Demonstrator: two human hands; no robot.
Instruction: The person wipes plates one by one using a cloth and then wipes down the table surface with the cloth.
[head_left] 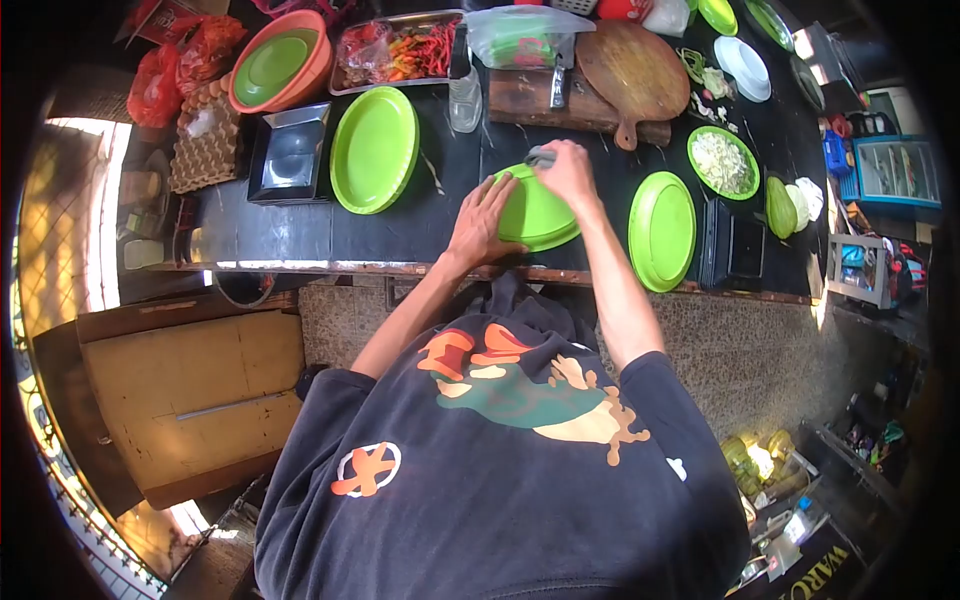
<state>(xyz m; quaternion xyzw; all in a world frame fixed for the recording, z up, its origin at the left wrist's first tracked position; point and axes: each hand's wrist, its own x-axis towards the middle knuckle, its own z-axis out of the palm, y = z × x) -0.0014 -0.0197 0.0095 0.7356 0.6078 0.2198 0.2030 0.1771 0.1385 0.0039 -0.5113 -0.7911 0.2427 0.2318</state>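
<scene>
A green oval plate lies on the dark table in front of me. My left hand holds its left side, fingers stretched over the surface and thumb along the near rim. At the plate's far edge my right hand is closed around a bunched grey cloth, pressed to the plate. Part of the plate is hidden under my hands. To the right a similar green plate lies apart, seemingly face down. Another green plate is on the left.
Behind my hands, a round wooden board rests on a thick wooden block beside a clear bottle. A metal tray of chillies, an egg carton and black dishes stand left. Chopped vegetables fill a green plate at right.
</scene>
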